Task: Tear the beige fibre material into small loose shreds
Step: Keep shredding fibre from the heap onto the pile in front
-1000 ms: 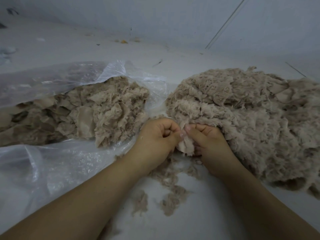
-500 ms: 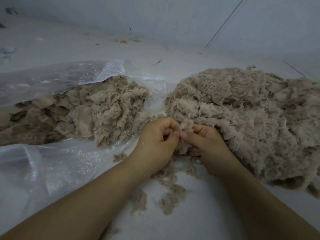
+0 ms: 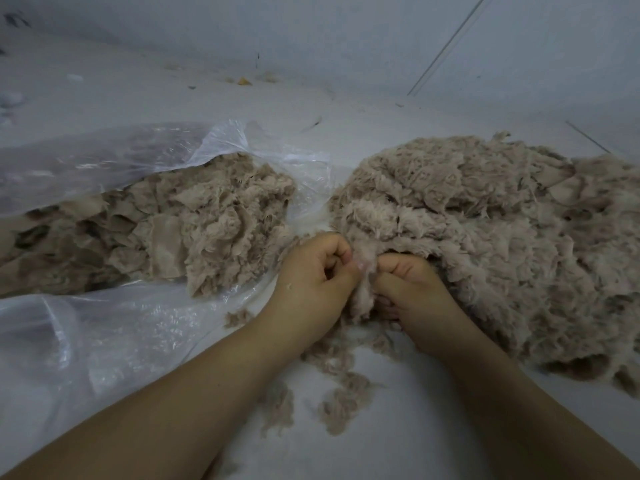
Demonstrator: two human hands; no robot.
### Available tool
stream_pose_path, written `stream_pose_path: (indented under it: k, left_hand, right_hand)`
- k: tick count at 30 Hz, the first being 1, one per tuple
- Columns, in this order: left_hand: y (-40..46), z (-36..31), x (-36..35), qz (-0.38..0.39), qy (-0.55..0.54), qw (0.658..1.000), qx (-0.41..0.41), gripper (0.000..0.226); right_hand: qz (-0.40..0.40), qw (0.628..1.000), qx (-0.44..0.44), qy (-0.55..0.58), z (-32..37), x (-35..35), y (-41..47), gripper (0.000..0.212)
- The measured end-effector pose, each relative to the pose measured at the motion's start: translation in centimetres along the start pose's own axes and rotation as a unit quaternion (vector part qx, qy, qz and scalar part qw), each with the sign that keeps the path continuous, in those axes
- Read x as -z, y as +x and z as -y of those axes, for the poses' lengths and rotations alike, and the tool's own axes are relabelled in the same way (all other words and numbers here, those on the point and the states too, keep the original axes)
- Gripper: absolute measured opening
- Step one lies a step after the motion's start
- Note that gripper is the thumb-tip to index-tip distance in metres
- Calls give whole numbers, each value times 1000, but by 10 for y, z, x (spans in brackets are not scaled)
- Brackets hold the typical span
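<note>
Both hands met at the near left edge of the big fibre heap (image 3: 485, 244), which lay on the pale floor (image 3: 398, 445) to the right. The left hand (image 3: 311, 282) had its fingers curled in and its thumb pressed against the forefinger, pinching a tuft (image 3: 363, 285) of beige fibre that hung between the two hands. The right hand (image 3: 412, 292) gripped the same tuft from the other side, fingers curled under it and partly buried in the heap, thumb on top; the thumbs nearly touched. How far the tuft had parted from the heap could not be told, since the hands covered the join. Loose shreds (image 3: 341, 407) lay scattered on the floor just below the hands and between the forearms, with one small clump (image 3: 239, 317) to the left of the left wrist. To the left, a clear plastic bag (image 3: 104, 341) lay open on its side, its mouth facing the heap, and held a second mass of fibre (image 3: 180, 230) in flatter, sheet-like pieces that spilled toward the mouth. The bag's mouth and the heap lay near each other, and the left hand sat just beside the bag's lower lip. Farther back, small bits of debris (image 3: 244, 81) lay where the floor met the grey wall (image 3: 346, 32).
</note>
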State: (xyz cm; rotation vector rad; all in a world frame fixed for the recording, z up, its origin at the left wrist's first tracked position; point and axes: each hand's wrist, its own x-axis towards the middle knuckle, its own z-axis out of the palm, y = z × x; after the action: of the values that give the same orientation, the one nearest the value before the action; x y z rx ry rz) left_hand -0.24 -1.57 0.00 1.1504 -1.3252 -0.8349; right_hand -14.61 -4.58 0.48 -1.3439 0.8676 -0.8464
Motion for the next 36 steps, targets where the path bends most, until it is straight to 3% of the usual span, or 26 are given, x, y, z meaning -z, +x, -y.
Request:
stream_pose_path:
  k: [4,7,11,14,17,25,29,32,34,36]
  left_hand:
    - [4,2,1,-16,-47,997,60,32]
    - [3,0,0,-6,-66,996,64,35]
    - [3,3,-2,5,56,998,37,41]
    - [5,8,-1,-27,18,997,72,29]
    - [6,8,0,-42,-51,993,102,29]
    - [6,3,-2,-27,-43,995,87,30]
    - [3,-2,-1,-18,-108,987,120,37]
    - [2,-3,0,-16,-117,985,124,37]
    - [2,-2,0,-13,-113,986,120,37]
    - [2,-1,0,-5,-102,988,113,36]
  right_hand:
    - [-20,999,-13,-23,0,0,3,33]
    - [-17,999,0,-27,1,-2,0,43]
    - [-29,998,33,-40,-2,-2,1,46]
    - [-32,998,26,-46,-5,-1,3,45]
    - [-37,998,18,-44,-6,1,4,49]
    - [18,998,63,1,0,-4,-2,17]
    - [-62,998,9,11,-2,-3,1,48]
    - [-116,992,3,-41,-3,-2,2,45]
    - [-106,993,17,-44,-3,-3,0,42]
    - [-47,998,44,-23,-3,-5,-1,40]
